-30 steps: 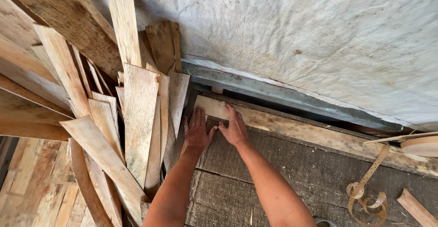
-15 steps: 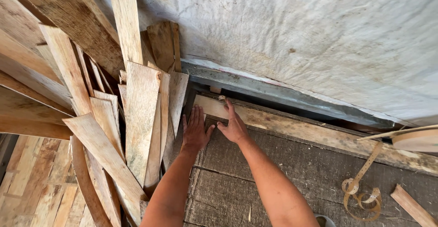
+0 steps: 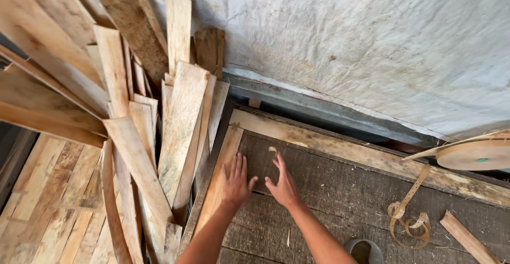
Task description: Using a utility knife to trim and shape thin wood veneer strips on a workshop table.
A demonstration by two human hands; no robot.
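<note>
A pale plastered wall [image 3: 372, 46] backs the scene, and rough boards [image 3: 180, 120] are leaned against it, propped so they stay upright. Below, a dark wooden panel [image 3: 340, 189] is laid flat, edged by a light strip [image 3: 220, 176]. The left hand [image 3: 235, 180] is pressed flat on that strip, fingers spread; the right hand [image 3: 284, 184] is rested on the panel, fingers loosely parted, nothing pinched.

Bare forearms, no sleeves, unadorned fingers [image 3: 237, 164]
</note>
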